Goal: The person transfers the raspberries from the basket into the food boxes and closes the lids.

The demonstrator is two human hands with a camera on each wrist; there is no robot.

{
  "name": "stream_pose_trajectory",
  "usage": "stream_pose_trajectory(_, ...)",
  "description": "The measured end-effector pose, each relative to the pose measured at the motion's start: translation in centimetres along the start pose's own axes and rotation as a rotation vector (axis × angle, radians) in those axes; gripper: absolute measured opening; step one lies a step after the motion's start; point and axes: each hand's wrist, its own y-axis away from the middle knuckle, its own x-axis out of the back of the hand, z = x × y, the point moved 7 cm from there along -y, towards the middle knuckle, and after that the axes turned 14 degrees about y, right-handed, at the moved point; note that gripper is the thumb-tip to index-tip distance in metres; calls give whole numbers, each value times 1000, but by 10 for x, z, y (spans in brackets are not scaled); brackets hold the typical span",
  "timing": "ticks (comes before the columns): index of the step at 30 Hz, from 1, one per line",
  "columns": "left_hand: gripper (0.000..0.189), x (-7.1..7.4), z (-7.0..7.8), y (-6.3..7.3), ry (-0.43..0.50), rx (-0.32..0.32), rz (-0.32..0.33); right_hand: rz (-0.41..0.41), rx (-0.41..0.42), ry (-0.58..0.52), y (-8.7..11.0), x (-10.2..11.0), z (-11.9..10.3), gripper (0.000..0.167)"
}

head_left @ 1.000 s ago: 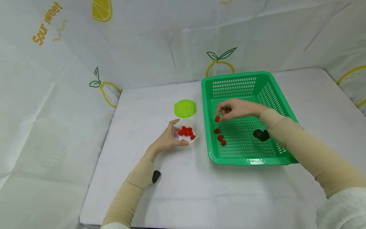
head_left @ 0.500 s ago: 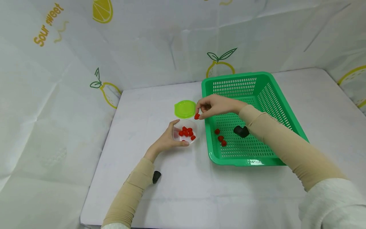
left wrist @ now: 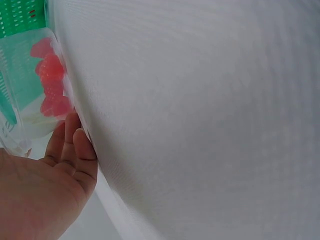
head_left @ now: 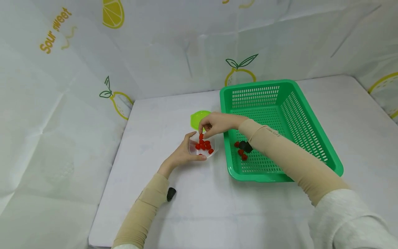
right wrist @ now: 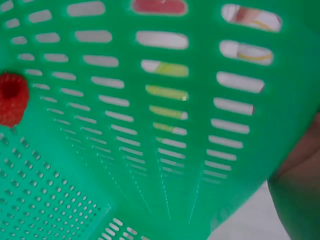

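Note:
In the head view my left hand (head_left: 180, 155) grips a small clear plastic container (head_left: 204, 154), thumb on the near side and fingers round the far side. Several red raspberries (head_left: 202, 146) lie in it; they show through its wall in the left wrist view too. Over the container, my right hand (head_left: 216, 123) pinches one raspberry (head_left: 201, 136) between thumb and fingertips, close above the others. A green basket (head_left: 264, 178) stands to the right, with a few more raspberries (head_left: 240, 152) along its left side. The right wrist view shows one raspberry (right wrist: 12, 99) inside the basket.
A lime-green lid (head_left: 196, 120) lies behind the container, partly covered by my right hand. The white table (head_left: 192, 214) has its left edge beyond my left arm. A white cloth wall with lemon prints (head_left: 174, 55) rises at the back and left.
My right hand has carried a raspberry from the basket leftward, over its rim, to above the container. My left hand stays round the container.

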Motion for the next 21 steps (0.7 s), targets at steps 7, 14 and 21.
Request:
stream_pose_trajectory(7,102,0,1,0,-11,-15,0,-36,-2,111,-9,-6,-1,14)
stream_pose_trajectory(14,101,0,1,1,-17,-28,-2,-53,-15,197,-14,-9,1,15)
stream_pose_trajectory(21,102,1,1,2,-18,-21,-1,-78,-38,240,-14,-11,0,20)
